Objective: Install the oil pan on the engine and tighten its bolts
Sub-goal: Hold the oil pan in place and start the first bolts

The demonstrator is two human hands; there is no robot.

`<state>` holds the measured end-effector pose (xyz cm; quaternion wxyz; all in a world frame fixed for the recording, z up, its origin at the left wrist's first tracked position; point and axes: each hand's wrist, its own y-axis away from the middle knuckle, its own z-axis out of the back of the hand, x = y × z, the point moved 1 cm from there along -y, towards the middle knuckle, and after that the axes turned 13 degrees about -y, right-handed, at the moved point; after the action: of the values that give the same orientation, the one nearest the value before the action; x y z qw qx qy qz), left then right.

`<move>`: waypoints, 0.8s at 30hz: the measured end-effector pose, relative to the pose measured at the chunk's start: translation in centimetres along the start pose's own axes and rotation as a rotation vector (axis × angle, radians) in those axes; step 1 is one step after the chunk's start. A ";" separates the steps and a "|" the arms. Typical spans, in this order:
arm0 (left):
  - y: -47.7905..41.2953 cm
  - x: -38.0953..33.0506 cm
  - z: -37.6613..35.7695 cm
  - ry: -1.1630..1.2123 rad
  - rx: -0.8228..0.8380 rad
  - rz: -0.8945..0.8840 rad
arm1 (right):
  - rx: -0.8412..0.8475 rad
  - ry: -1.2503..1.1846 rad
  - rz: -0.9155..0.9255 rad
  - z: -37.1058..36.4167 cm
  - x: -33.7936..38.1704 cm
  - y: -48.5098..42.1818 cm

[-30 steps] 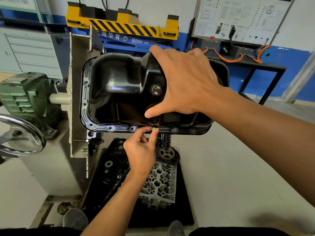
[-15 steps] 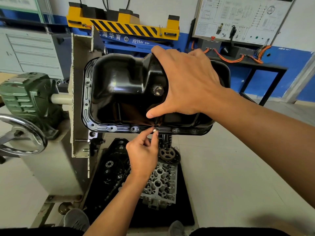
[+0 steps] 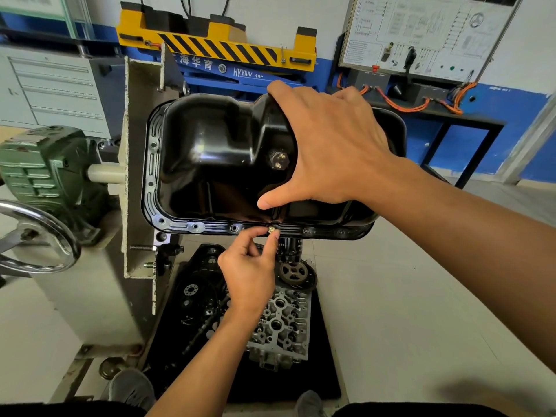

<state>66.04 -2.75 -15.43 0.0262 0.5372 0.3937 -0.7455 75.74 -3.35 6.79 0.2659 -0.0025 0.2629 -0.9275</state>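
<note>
A workshop with a white wall and a blue band, a yellow-and-black striped lift point(image 3: 216, 46) and a wiring board point(image 3: 421, 34) at the back, and a grey drawer cabinet point(image 3: 51, 88) at left. In the foreground a black oil pan point(image 3: 210, 158) sits against the engine on a stand point(image 3: 141, 164), which is joined by a shaft to a green gearbox point(image 3: 45, 179) with a chrome handwheel point(image 3: 39, 236). The pan faces the camera, its drain plug point(image 3: 279, 160) showing just left of the person's right hand point(image 3: 331, 149). That hand lies spread across the deeper right half of the pan, fingers fairly straight and reaching over the top of the raised step, thumb stretched out and pressed on the near wall. Below it the left hand point(image 3: 249, 272) reaches up from the bottom of the frame and pinches a small brass-coloured bolt point(image 3: 271, 229) between thumb and forefinger, the other fingers curled into the palm. The bolt sits at a hole in the pan's near flange point(image 3: 195, 227), roughly midway along it; how far it is threaded in cannot be told. Other flange holes lie to either side. On the floor beneath, a black mat point(image 3: 301, 380) carries a cylinder head point(image 3: 282, 323), a sprocket point(image 3: 293, 272) and dark engine parts, and the person's grey shoes point(image 3: 132, 386) show at the lower edge.
</note>
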 end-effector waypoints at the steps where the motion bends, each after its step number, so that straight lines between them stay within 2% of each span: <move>1: 0.0 -0.1 0.0 -0.001 0.001 -0.008 | -0.001 0.001 0.001 0.0 0.0 0.0; 24: 0.0 -0.1 0.0 0.026 -0.009 -0.045 | 0.006 0.003 0.002 0.1 0.0 0.1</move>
<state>66.06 -2.79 -15.36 0.0067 0.5378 0.4092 -0.7371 75.81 -3.42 6.82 0.2663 -0.0001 0.2607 -0.9280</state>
